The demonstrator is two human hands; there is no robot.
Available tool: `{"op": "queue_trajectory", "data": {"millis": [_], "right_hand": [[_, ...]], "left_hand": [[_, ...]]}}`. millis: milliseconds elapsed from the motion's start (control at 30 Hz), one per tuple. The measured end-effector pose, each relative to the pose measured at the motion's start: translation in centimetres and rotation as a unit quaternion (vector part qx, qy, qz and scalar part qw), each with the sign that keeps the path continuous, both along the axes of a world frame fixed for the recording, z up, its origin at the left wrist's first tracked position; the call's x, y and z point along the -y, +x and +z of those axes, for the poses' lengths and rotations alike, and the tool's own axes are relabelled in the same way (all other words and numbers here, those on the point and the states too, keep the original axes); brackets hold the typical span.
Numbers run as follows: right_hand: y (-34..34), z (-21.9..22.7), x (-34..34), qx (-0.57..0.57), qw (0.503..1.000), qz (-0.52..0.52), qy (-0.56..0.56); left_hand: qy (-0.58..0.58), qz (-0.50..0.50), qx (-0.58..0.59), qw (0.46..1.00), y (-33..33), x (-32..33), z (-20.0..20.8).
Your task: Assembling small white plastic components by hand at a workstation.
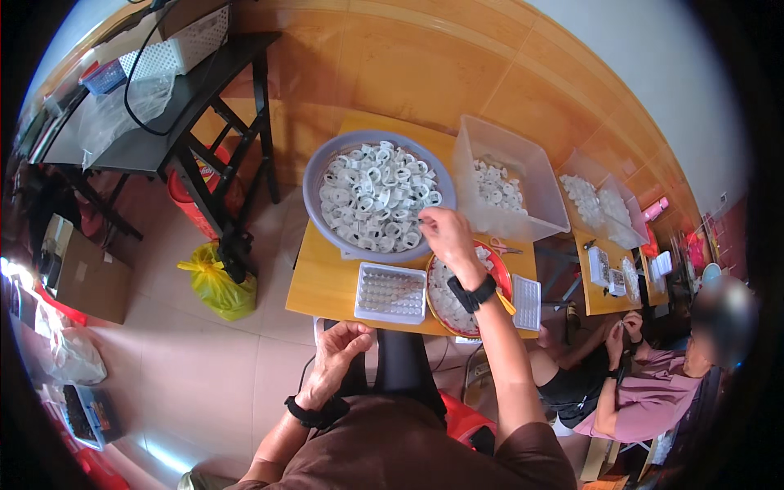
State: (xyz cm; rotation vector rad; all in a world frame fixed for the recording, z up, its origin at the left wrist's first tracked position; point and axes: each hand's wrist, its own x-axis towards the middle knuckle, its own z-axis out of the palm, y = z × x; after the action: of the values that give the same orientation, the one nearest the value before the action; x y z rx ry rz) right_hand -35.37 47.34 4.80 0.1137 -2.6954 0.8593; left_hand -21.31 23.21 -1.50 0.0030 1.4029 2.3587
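My right hand (447,235) reaches over the right rim of a round grey-blue basin (313,196). Its fingertips are pinched together, with a small dark spot at them that is too small to name. Heaped in the basin are white ring-shaped plastic parts (380,192). Below my right wrist lies a red-rimmed round tray (505,278) holding whitish small pieces (449,306). My left hand (339,353) hovers before the table's near edge, thumb and fingers closed together; whatever they hold, if anything, is hidden. Nearest to it stands a white tray (392,292) with rows of small parts.
A clear plastic bin (543,196) with more white parts stands right of the basin, near scissors (505,247). Another white tray (527,304) lies at the table's right. A person (637,392) works at the right. A black table (175,122) and yellow bag (216,282) are leftward.
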Motion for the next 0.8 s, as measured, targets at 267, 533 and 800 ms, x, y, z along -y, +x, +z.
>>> {"op": "queue_trajectory", "data": {"millis": [267,533,800], "right_hand": [[-5.3,-3.2,-0.2,0.144,0.980,0.105,0.083],[-5.2,-2.7,-2.1,0.161,0.978,0.085,-0.107],[-1.1,0.9,-1.1,0.167,0.959,0.066,-0.218]], "left_hand": [[0.009,0.008,0.009,1.000,0.7,0.0,-0.5],[-0.024,0.000,0.027,0.999,0.7,-0.6,-0.4],[-0.034,-0.014,0.025,0.999,0.1,-1.3,-0.1]]}}
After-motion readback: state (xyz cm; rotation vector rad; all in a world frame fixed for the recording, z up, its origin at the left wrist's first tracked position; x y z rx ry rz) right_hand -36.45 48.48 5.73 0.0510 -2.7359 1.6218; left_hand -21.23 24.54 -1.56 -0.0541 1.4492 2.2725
